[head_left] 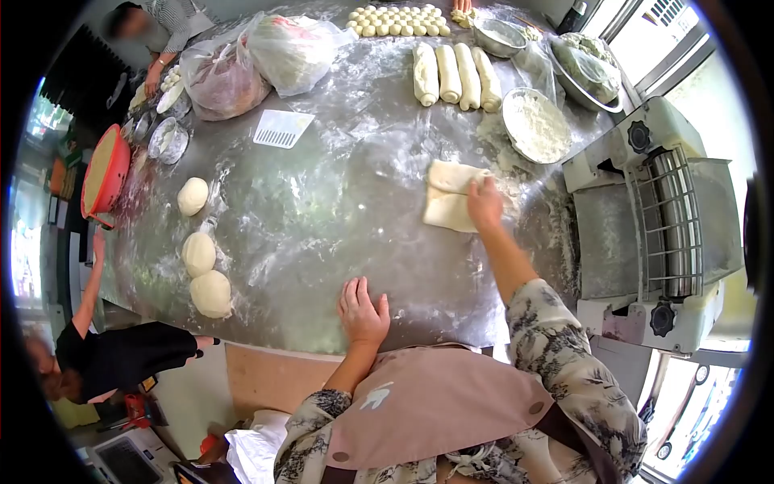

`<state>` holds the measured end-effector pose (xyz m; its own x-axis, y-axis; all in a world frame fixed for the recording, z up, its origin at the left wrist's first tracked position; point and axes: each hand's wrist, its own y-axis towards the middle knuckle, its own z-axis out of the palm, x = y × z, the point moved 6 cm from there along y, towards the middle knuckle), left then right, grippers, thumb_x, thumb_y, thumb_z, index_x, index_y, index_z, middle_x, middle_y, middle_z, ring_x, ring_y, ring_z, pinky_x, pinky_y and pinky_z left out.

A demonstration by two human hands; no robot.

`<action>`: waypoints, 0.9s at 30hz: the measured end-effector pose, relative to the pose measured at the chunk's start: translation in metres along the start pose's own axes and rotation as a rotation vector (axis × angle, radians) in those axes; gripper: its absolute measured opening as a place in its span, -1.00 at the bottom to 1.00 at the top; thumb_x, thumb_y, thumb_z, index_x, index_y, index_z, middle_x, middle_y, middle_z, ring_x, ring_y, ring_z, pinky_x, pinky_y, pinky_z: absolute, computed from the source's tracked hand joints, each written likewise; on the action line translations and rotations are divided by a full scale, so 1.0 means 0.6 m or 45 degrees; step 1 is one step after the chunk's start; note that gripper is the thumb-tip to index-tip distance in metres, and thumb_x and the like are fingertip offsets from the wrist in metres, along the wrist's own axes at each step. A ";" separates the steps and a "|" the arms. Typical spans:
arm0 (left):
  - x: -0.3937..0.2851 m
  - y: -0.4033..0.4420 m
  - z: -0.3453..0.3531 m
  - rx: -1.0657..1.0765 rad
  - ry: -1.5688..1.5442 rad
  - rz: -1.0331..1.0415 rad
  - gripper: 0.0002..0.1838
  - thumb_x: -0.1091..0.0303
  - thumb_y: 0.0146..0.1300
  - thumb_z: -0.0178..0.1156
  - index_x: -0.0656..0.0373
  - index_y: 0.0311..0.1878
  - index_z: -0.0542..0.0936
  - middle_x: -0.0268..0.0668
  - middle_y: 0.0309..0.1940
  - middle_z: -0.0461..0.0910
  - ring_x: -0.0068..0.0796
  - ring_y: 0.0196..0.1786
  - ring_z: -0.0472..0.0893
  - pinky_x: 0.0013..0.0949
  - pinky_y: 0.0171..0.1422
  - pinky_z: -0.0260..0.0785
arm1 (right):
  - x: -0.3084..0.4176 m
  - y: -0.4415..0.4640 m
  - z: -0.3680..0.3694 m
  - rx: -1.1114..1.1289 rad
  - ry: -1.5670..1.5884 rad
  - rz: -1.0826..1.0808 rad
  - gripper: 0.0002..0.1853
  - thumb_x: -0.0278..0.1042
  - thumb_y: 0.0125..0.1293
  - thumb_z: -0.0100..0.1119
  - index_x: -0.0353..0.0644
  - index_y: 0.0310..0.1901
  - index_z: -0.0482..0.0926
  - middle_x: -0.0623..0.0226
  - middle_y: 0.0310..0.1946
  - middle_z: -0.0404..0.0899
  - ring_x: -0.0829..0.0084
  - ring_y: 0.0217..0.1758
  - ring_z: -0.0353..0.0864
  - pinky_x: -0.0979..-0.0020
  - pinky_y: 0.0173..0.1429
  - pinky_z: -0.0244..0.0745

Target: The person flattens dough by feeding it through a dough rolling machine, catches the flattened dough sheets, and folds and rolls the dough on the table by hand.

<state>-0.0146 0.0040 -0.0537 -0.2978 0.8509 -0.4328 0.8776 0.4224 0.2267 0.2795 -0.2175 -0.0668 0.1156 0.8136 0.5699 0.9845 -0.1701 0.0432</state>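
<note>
Resting the left hand (364,317) palm-down on the steel table (322,230), nearer than the flour bowl (538,126), with fingers loosely open around nothing. Reaching with the right hand (485,204) onto a folded dough sheet (448,208), just nearer and left of the flour bowl; bending fingers down onto its right part, most of the sheet extending left of them. Can't tell whether pinching or only pressing. Can see a fold line running left to right, but no clear long axis, with the right end partly covered. Well left of the flour bowl, can see three dough balls (198,254) and a red basin (103,173) of tan contents. Can make out white flour inside the flour bowl, four dough rolls (458,77) to its left, a leafy-looking mass under plastic in the wide basin (592,73) beyond it, and whitish contents in a metal bowl (499,37) farther back
</note>
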 end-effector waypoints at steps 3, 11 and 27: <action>0.003 -0.003 0.001 0.014 0.015 -0.006 -0.38 0.19 0.12 0.27 0.22 0.24 0.41 -0.04 0.21 0.38 0.03 0.30 0.32 0.05 0.37 0.12 | 0.095 -0.027 0.061 0.041 0.152 -0.123 -0.57 -0.06 0.35 0.06 -0.28 0.02 0.45 -0.17 -0.27 0.62 -0.18 -0.14 0.60 -0.05 -0.04 0.46; 0.007 -0.004 0.000 -0.002 0.000 -0.004 -0.40 0.18 0.14 0.24 0.22 0.23 0.41 -0.04 0.20 0.39 0.03 0.30 0.32 0.04 0.36 0.13 | 0.180 -0.076 0.072 0.248 0.224 -0.326 -0.69 -0.15 0.32 0.10 -0.25 -0.13 0.42 -0.16 -0.35 0.61 -0.20 -0.22 0.59 -0.07 -0.11 0.45; -0.010 -0.015 -0.001 -0.049 -0.001 0.104 -0.44 0.27 0.18 0.19 0.27 0.24 0.38 0.01 0.22 0.37 0.06 0.25 0.35 0.05 0.31 0.16 | 0.212 0.103 -0.761 -0.453 -0.512 -0.694 -0.60 -0.05 0.28 0.13 -0.20 -0.01 0.54 0.04 -0.31 0.66 0.11 -0.20 0.68 0.14 -0.08 0.56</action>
<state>-0.0208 -0.0048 -0.0523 -0.2255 0.8827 -0.4123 0.8837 0.3635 0.2948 0.2945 -0.3785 0.3830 -0.2683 0.9619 0.0524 0.8219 0.2002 0.5332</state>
